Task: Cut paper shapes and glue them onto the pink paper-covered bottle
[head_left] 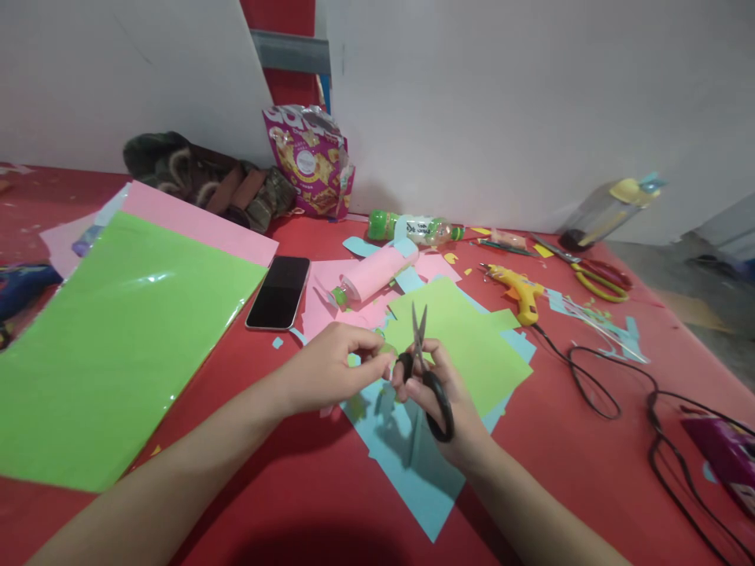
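Note:
My right hand holds black-handled scissors, their blades slightly apart and pointing up and away from me. The fingers of my left hand are pinched close beside the scissors' handle. A small green paper piece shows at those fingertips, partly hidden by them. Below both hands lies light blue paper. Green paper overlaps it just beyond. Farther back, a bottle wrapped in pink paper lies on its side over pink scraps.
Left are a phone and a pack of green paper. A yellow glue gun trails a black cord on the right. Behind stand a snack bag and a clear bottle; larger scissors lie near it.

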Motion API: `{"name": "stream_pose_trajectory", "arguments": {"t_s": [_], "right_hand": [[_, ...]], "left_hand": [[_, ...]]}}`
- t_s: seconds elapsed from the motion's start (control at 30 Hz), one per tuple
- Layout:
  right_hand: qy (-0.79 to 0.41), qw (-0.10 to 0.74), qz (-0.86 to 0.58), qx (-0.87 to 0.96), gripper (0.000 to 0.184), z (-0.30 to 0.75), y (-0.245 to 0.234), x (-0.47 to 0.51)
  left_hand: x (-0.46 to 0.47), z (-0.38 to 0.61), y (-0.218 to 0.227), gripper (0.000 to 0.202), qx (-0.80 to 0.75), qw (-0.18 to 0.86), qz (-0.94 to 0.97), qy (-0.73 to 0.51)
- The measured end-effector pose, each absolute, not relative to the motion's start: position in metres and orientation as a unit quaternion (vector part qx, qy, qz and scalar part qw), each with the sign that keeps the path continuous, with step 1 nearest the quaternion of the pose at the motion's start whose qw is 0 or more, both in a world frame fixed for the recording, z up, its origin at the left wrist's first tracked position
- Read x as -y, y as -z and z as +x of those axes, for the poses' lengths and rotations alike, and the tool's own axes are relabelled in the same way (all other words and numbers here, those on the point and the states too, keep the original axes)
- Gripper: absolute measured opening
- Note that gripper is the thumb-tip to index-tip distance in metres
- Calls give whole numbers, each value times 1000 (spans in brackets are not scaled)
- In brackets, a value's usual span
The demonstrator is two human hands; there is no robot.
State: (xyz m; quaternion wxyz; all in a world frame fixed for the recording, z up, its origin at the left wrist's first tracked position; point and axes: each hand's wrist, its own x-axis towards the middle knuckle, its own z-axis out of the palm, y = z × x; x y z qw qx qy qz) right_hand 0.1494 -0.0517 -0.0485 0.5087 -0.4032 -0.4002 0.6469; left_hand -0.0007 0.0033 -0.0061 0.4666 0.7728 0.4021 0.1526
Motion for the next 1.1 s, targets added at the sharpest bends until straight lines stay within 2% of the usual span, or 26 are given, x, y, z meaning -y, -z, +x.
{"name": "stream_pose_trajectory", "arguments": {"t_s": [0.3,0.53,1.1], "right_hand": [[-709,400,-342,469,42,150,43,54],[-702,386,-332,497,41,151,41,55],[-680,380,-345,524,39,153,42,55]], "left_hand": [[-11,-9,-6,24,-379,487,764,-188],[-11,-14,-7,27,-356,519,769,-116],[-14,-17,-7,25,-349,537,759,-117]]}}
